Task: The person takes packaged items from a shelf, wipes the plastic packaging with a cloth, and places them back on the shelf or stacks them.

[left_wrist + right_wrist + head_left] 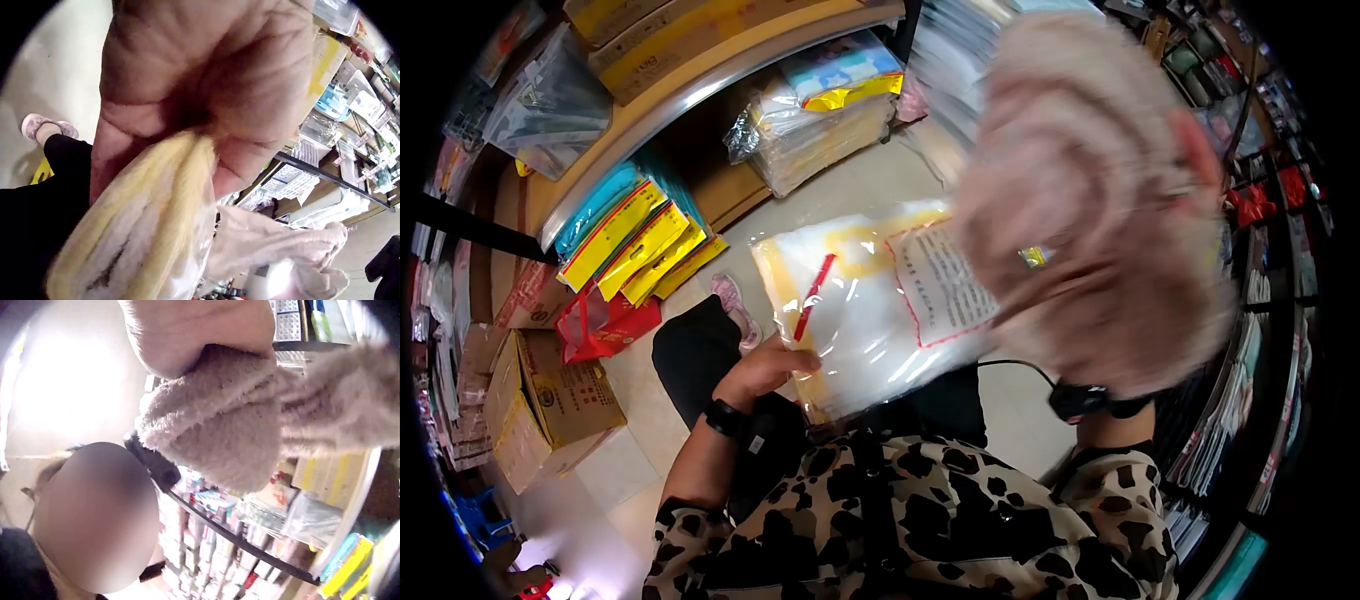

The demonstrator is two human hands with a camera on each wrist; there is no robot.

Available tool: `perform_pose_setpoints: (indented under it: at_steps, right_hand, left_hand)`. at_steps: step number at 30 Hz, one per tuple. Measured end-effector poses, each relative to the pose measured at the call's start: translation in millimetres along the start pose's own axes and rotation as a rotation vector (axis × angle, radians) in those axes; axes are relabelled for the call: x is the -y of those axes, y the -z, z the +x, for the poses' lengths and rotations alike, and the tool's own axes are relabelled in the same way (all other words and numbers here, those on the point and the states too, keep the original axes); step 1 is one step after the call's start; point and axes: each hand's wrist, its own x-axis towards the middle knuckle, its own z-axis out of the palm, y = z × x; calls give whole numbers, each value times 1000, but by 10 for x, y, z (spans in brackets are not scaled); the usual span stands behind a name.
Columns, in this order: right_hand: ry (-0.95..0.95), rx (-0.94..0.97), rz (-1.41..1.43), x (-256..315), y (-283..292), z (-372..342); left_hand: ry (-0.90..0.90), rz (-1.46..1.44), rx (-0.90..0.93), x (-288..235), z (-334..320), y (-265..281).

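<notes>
Yellow-headed packs (640, 240) sit beyond the left side of a clear package (850, 320) of white-and-yellow cloth, whose near left edge my left hand (762, 370) pinches, forearm angled up toward it. Overlapping the package's right end in the head view, a fluffy pinkish-brown cloth (1090, 200) blurs, gripped in my right hand (203, 331), its fingers largely hidden, the forearm rising beneath. My hands are well apart, one either side of the package.

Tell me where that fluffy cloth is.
On the head view's right, the fluffy cloth is in the right hand, partly hiding the packet the left hand holds.
</notes>
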Motion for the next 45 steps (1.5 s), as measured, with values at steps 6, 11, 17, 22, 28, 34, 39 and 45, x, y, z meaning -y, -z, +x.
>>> perform_pose_setpoints:
  at_steps: [6, 11, 17, 22, 28, 34, 39, 45]
  right_hand:
    - [149, 771, -1211, -1126, -22, -448]
    - [191, 662, -1412, -1813, -378, -639]
    - [94, 648, -1454, -1760, -37, -214]
    - [88, 206, -1373, -2122, 912, 160]
    - [-608, 247, -712, -3062, 2092, -520]
    - [-581, -63, -604, -2319, 2264, -738]
    - [-292, 158, -671, -1241, 1671, -624]
    - [2, 91, -1191, -1944, 1068, -1061]
  left_hand:
    - [46, 42, 73, 14, -35, -17]
    - [67, 50, 10, 52, 46, -45]
    - [-28, -109, -54, 223, -6, 38]
    - [-52, -206, -98, 253, -24, 99]
    - [-44, -220, -175, 480, 90, 335]
    - [-49, -237, -207, 408, -57, 411]
    - [-109, -285, -169, 223, -114, 331]
    - [-98, -262, -207, 310, -102, 360]
